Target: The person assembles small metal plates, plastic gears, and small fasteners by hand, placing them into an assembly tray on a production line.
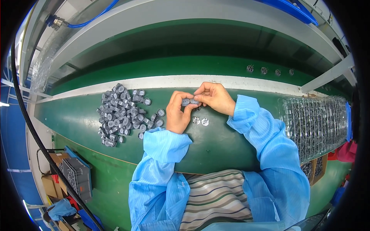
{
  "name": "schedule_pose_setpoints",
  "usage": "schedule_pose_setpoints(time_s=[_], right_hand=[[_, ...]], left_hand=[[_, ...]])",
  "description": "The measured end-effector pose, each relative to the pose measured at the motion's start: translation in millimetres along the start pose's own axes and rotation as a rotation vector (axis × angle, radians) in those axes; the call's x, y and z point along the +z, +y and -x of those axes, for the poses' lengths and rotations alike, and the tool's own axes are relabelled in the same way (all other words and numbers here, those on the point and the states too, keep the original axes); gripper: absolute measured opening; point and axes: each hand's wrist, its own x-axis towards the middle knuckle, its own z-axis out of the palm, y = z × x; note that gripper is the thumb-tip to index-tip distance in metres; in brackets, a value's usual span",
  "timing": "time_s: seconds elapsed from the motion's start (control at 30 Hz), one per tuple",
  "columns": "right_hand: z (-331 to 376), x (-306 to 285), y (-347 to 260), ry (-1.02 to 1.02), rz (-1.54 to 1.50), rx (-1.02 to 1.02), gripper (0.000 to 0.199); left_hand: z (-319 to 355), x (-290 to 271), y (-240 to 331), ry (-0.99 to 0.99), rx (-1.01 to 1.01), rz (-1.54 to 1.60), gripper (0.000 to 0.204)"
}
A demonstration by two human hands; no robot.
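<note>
Between the two hands, seen from the head camera, a small grey part (190,102) is pinched from both sides. The left hand (178,112) closes its fingers (185,109) on the part's left end, and the right hand (214,97) closes its fingertips (199,99) on the right end, so both hands are equally near. The part's long axis runs left to right, level with the counter's (216,144) far edge, and it is held just above the green surface. Just below the right fingertips, two small silvery pieces (200,121) lie loose on the counter, apart from the hands. Well to the left of the left fingers sits a heap of grey parts (122,114). Far to the right of the right hand lies a clear plastic tray (316,123).
</note>
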Motion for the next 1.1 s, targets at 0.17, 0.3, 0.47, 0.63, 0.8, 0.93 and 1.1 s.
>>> schedule_pose_setpoints(time_s=[0.17,0.3,0.47,0.63,0.8,0.93,1.1], right_hand=[[-2.4,-1.0,5.4,-0.039,-0.118,-0.061,0.006],[2.2,7.5,6.4,0.008,-0.079,-0.122,0.008],[-5.0,-8.8,12.0,0.033,0.513,-0.452,0.013],[-6.5,-13.2,14.2,-0.101,0.545,-0.436,0.011],[-0.1,-6.2,-11.2,-0.022,0.208,-0.264,0.006],[-1.8,-3.5,-2.6,0.06,0.248,-0.39,0.008],[2.5,4.6,-3.1,0.065,0.245,-0.417,0.01]], left_hand=[[-3.6,-6.5,-2.1,-0.066,-0.194,0.347,0.044],[-0.7,-1.4,1.7,-0.026,-0.083,0.117,0.04],[-3.1,-6.4,-1.7,0.066,-0.159,-0.004,0.035],[-3.1,-7.1,3.6,0.065,-0.222,-0.061,0.035],[-3.5,-7.5,8.7,-0.021,-0.209,-0.054,0.036],[-0.8,-3.4,6.1,-0.081,-0.206,0.02,0.036],[2.5,0.1,4.1,-0.029,-0.261,0.156,0.037]])
